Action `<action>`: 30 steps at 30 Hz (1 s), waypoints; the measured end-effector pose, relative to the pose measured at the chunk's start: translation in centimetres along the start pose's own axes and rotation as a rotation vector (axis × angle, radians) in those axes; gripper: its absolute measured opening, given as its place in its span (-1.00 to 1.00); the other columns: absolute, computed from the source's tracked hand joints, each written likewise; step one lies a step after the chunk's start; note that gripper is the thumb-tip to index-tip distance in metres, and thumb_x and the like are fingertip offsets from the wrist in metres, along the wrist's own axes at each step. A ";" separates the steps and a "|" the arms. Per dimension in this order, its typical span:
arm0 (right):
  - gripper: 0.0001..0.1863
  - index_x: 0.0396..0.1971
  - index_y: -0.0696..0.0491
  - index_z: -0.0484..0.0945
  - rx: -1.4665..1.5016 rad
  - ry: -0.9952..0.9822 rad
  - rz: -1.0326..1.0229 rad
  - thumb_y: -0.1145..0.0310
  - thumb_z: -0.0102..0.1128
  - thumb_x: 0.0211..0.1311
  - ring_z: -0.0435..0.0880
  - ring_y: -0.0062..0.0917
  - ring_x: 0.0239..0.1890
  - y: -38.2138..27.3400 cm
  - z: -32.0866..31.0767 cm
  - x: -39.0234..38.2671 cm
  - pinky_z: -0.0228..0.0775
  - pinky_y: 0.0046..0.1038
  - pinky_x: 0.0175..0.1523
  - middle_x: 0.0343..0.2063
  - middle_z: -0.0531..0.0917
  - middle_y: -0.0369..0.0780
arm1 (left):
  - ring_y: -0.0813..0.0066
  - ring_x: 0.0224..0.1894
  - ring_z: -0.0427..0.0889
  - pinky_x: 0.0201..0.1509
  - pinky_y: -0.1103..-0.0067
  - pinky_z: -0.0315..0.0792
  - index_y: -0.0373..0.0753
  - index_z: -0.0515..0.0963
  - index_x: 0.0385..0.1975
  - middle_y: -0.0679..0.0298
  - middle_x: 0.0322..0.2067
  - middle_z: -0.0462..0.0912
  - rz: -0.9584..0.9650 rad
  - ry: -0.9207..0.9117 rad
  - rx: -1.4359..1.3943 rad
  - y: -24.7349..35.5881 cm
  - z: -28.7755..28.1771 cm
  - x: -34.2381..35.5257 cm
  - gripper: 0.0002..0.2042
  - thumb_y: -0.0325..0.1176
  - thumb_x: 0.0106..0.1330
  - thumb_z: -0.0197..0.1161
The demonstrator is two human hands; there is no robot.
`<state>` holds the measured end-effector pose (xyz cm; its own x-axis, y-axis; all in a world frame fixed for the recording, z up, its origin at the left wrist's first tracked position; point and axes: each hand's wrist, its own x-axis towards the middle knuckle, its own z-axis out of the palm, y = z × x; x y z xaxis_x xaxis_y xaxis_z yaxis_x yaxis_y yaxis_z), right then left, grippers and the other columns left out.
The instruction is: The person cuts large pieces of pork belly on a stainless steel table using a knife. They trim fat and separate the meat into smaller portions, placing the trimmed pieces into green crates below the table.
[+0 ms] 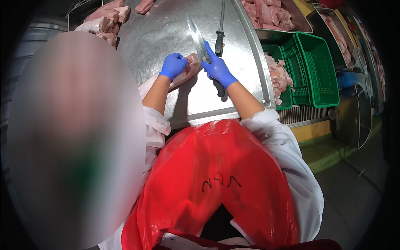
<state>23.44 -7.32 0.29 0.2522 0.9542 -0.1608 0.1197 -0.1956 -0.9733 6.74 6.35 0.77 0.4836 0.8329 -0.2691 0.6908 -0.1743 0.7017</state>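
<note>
My left hand [173, 66], in a blue glove, is closed on a long piece of pale pink meat [191, 66] lying diagonally on the steel work surface [154, 39]. My right hand [218, 71], also gloved, grips a long knife [196, 37], index finger along the top near the blade, black handle under the palm. The blade points away from me, just right of the meat's end. A sharpening steel [219, 43] with a black handle lies beyond my right hand, pointing away.
Meat pieces [98, 25] lie at the back left; a pan [275, 29] of meat sits at the back right. Green crates [315, 71], one holding trimmings [279, 77], stand right of the surface's raised edge [262, 66]. More metal pans [350, 58] line the far right. A blurred oval hides the left side.
</note>
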 end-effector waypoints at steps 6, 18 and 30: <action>-0.21 0.50 -0.27 -0.15 -0.212 -0.102 0.093 0.30 -0.04 0.33 0.60 -0.39 -0.65 -1.6 0.5 0.7 0.53 -0.37 -0.43 -0.59 0.61 -0.06 | 0.30 -0.49 0.67 -0.32 0.43 0.51 -0.36 0.60 -0.51 0.05 -0.56 0.67 0.037 0.017 -0.079 0.1 1.0 0.4 -0.76 -0.27 0.18 0.25; -0.22 0.49 -0.31 -0.04 -0.042 -0.132 0.193 0.35 0.05 0.32 0.50 -0.62 -0.65 -0.4 1.2 -0.5 0.46 -0.51 -0.48 -0.58 0.56 -0.22 | 0.50 -0.52 0.63 -0.40 0.54 0.47 -0.35 0.61 -0.48 0.15 -0.56 0.68 0.186 0.049 0.181 2.3 1.3 0.9 -0.79 -0.32 0.27 0.25; -0.23 0.49 -0.36 -0.09 -0.144 -0.215 0.096 0.32 -0.04 0.32 0.57 -0.51 -0.62 0.3 1.0 -0.5 0.55 -0.42 -0.39 -0.57 0.58 -0.15 | 0.47 -0.50 0.62 -0.37 0.51 0.50 -0.33 0.56 -0.53 0.19 -0.55 0.68 0.174 0.036 -0.190 2.1 0.1 2.4 -0.79 -0.32 0.24 0.20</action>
<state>22.38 -7.65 -0.04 0.0613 0.9529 -0.2969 0.2444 -0.3028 -0.9212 9.41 7.93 1.56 0.5644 0.8178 -0.1126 0.4843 -0.2176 0.8474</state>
